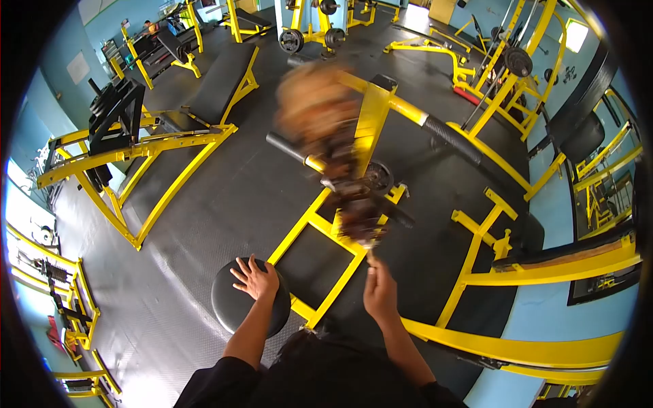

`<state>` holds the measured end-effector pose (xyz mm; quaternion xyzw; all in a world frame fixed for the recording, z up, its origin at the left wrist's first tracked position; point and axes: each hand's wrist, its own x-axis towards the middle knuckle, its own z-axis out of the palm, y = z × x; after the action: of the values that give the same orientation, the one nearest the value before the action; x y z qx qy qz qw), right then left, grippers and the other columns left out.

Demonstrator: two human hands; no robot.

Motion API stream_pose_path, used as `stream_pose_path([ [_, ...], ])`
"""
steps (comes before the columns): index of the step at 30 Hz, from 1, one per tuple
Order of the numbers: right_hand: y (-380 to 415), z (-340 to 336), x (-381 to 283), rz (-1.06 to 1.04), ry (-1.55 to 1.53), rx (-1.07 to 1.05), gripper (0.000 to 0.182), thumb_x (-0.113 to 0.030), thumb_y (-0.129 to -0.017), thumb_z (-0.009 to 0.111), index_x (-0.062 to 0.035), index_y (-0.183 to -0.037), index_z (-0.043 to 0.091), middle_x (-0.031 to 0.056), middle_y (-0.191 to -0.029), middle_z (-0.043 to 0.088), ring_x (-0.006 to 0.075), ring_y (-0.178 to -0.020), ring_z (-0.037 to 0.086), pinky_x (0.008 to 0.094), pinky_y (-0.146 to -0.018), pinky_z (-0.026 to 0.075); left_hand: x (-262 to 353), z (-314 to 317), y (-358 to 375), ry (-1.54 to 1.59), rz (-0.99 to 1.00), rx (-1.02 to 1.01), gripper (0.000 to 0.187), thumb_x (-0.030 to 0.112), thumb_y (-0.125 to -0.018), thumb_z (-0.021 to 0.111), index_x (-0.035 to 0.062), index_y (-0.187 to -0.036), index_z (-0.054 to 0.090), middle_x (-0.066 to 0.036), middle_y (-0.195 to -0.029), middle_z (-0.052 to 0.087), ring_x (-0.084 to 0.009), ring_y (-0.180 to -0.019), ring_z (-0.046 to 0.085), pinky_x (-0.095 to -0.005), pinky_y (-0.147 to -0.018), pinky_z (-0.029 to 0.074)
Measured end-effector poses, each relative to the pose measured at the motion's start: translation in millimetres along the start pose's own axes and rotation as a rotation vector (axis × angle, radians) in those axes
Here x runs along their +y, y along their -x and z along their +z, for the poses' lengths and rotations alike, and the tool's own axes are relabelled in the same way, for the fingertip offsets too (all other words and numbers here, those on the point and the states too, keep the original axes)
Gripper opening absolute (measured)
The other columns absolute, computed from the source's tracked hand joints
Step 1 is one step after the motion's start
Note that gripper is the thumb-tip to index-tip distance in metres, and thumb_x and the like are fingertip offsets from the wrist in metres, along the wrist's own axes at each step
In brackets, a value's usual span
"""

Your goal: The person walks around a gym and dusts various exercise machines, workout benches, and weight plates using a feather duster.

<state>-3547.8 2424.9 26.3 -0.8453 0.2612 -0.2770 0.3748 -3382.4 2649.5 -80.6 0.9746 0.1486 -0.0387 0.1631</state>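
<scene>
So there's a fair bit of gym gear packed around the fingers. Just beyond both hands is a yellow machine frame [376,119], with its upright and padded bar [452,139] sticking out past the right fingers, and a weight plate [379,177] low down behind it. That frame is pretty much what's in the way, since its lower rails run across the floor [197,197] between the hands and beyond. Off to the left, farther out from the left fingers, sits another yellow machine with a long black bench pad [221,81]. Over to the right of the right fingers, more yellow beams [517,347] cut across, close to the forearm.

The left hand [256,280] has its fingers spread, palm down on a round black seat [228,296]. The right hand [380,291] has its fingers closed around the thin handle of a brown duster [340,153]. The fluffy part is just past those fingers, stretching away over the frame, tan at the far end and darker nearer. It's motion-blurred, so can't tell if it's touching the frame.
</scene>
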Motion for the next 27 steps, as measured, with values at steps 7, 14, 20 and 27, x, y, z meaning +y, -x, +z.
stream_pose_path([
  [7, 16, 49, 45, 0.096, 0.28, -0.261, 0.023, -0.021, -0.099, 0.049, -0.0081, -0.115, 0.058, 0.0131, -0.105, 0.066, 0.0356, -0.092, 0.064, 0.0467, -0.074, 0.051, 3, -3, -7, -0.006, -0.048, -0.058, 0.064, 0.041, -0.086, 0.055, 0.021, -0.145, 0.041, -0.013, -0.161, 0.01, -0.0415, -0.148, -0.003, -0.0672, -0.112, 0.001],
  [14, 5, 90, 103, 0.458, 0.438, -0.411, 0.028, -0.024, -0.101, 0.043, -0.0027, -0.113, 0.057, 0.0217, -0.101, 0.066, 0.0413, -0.094, 0.063, 0.0478, -0.076, 0.051, -24, -16, -20, 0.056, 0.114, -0.39, 0.081, 0.054, -0.084, 0.061, 0.0208, -0.151, 0.031, -0.015, -0.162, 0.001, -0.0454, -0.146, -0.011, -0.0696, -0.11, -0.003],
  [20, 56, 158, 48, 0.493, 0.523, -0.702, 0.027, -0.022, -0.099, 0.046, -0.0004, -0.106, 0.061, 0.0233, -0.1, 0.066, 0.0425, -0.094, 0.062, 0.0493, -0.079, 0.051, -127, -73, -62, 1.086, -0.019, -0.717, 0.063, 0.031, -0.094, 0.061, 0.0051, -0.146, 0.036, -0.022, -0.15, 0.035, -0.0338, -0.141, 0.031, -0.0459, -0.113, 0.029],
  [27, 105, 259, -106, 0.353, 0.537, -0.371, 0.026, -0.025, -0.101, 0.044, -0.0079, -0.115, 0.057, 0.0177, -0.102, 0.065, 0.0367, -0.094, 0.063, 0.0474, -0.076, 0.052, -374, -72, -121, 1.057, -0.08, -0.621, 0.041, 0.017, -0.095, 0.06, 0.0011, -0.131, 0.049, -0.012, -0.109, 0.063, -0.0157, -0.094, 0.06, -0.03, -0.085, 0.049],
])
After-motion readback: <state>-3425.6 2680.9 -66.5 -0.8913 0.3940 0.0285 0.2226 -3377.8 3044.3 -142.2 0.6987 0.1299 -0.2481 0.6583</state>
